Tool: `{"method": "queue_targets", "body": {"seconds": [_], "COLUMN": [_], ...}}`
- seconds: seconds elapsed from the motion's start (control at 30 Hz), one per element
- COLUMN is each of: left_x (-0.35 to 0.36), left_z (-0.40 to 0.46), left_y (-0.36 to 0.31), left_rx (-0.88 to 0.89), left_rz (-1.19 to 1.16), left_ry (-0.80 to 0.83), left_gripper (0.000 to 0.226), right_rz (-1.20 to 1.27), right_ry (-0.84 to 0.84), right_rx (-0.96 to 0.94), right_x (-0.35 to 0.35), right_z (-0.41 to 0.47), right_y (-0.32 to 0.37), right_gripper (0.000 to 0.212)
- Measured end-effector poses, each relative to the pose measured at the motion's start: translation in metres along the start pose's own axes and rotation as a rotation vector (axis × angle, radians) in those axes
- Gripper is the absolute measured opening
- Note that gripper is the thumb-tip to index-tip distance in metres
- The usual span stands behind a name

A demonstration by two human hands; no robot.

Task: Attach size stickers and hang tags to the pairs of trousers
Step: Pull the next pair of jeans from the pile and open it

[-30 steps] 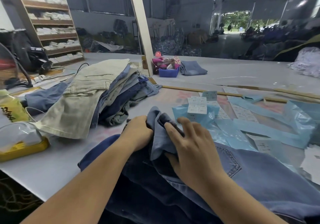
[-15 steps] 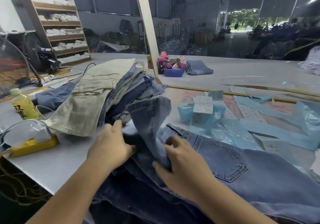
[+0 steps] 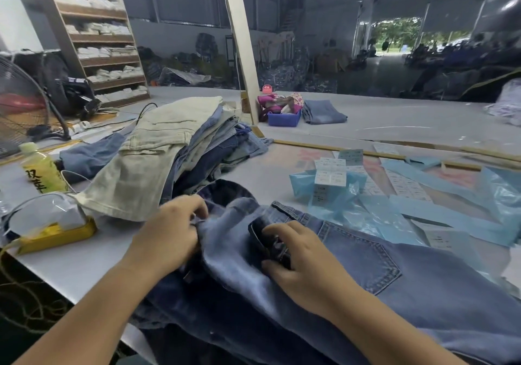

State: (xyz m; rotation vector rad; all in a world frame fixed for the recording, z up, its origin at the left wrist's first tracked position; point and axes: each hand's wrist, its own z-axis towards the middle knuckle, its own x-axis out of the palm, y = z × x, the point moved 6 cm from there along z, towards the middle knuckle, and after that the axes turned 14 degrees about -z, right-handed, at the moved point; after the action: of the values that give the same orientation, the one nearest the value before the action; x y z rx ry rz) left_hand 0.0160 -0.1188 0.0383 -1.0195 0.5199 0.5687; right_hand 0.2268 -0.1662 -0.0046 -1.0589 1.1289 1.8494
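My left hand [image 3: 169, 232] pinches a fold of the blue jeans [image 3: 366, 274] at the table's near edge, and my right hand [image 3: 296, 254] curls round the dark waistband. I'd flatten that waistband fully before reaching for the size stickers [image 3: 329, 171] mid-table.

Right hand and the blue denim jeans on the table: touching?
Touching. The head view shows the right hand with fingers curled around a dark folded edge of the blue denim jeans; the left hand pinches the fabric too.
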Motion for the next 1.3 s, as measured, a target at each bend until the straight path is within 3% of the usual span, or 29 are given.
{"method": "queue_targets", "body": {"seconds": [0.07, 0.13, 0.17, 0.2, 0.27, 0.33, 0.43, 0.5, 0.57, 0.67, 0.7, 0.8, 0.97, 1.03, 1.17, 1.3], "left_x": [-0.016, -0.017, -0.009, 0.006, 0.031, 0.042, 0.042, 0.048, 0.068, 0.106, 0.115, 0.124, 0.125, 0.122, 0.117, 0.108], "left_z": [0.002, 0.004, 0.005, 0.001, -0.014, -0.012, 0.008, 0.016, 0.017, 0.010, 0.007, 0.001, -0.020, -0.027, -0.037, -0.043], "left_y": [0.010, 0.000, -0.007, -0.011, -0.021, -0.030, -0.029, -0.039, -0.052, -0.063, -0.062, -0.057, -0.074, -0.087, -0.097, -0.081], "left_rx": [-0.181, -0.267, -0.311, -0.342, -0.276, -0.163, -0.163, -0.095, -0.047, -0.315, -0.385, -0.427, -0.397, -0.299, -0.235, -0.322], "left_rz": [-0.295, -0.634, -0.663, -0.558, -0.176, -0.082, -0.178, -0.149, -0.217, -0.499, -0.522, -0.577, -0.984, -0.882, -0.686, -0.664], "left_ry": [-0.144, -0.138, -0.058, 0.066, 0.216, 0.134, -0.040, -0.069, 0.003, 0.263, 0.303, 0.271, 0.310, 0.330, 0.208, 0.006], "left_gripper": [0.033, 0.004, 0.025, 0.049, 0.071, 0.058, 0.040, 0.030, 0.005, 0.059, 0.065, 0.037, 0.007, 0.008, 0.011, 0.029], "right_rz": [-0.062, -0.002, 0.058, 0.122, 0.251, 0.404, 0.611, 0.657, 0.688, 0.751, 0.769, 0.947, 1.242, 1.197, 1.190, 1.366], "right_ry": [-0.044, -0.124, -0.168, -0.213, -0.318, -0.396, -0.454, -0.463, -0.445, -0.345, -0.283, -0.136, -0.117, -0.047, 0.038, 0.023], "right_rx": [-0.011, 0.006, 0.038, 0.075, 0.148, 0.200, 0.178, 0.146, 0.145, 0.126, 0.120, 0.138, 0.432, 0.461, 0.466, 0.493], "right_x": [0.007, 0.007, 0.005, 0.003, -0.003, -0.010, -0.021, -0.023, -0.016, -0.002, 0.001, 0.006, 0.002, -0.005, -0.016, -0.005], "right_z": [-0.001, -0.002, -0.004, -0.006, -0.013, -0.021, -0.032, -0.039, -0.044, -0.048, -0.048, -0.048, -0.042, -0.038, -0.042, -0.060], "right_y": [0.001, -0.002, -0.005, -0.009, -0.017, -0.024, -0.028, -0.029, -0.030, -0.028, -0.027, -0.029, -0.045, -0.049, -0.063, -0.077], "right_gripper": [0.045, 0.044, 0.042, 0.041, 0.043, 0.044, 0.032, 0.032, 0.036, 0.039, 0.035, 0.015, 0.057, 0.061, 0.021, 0.029]}}
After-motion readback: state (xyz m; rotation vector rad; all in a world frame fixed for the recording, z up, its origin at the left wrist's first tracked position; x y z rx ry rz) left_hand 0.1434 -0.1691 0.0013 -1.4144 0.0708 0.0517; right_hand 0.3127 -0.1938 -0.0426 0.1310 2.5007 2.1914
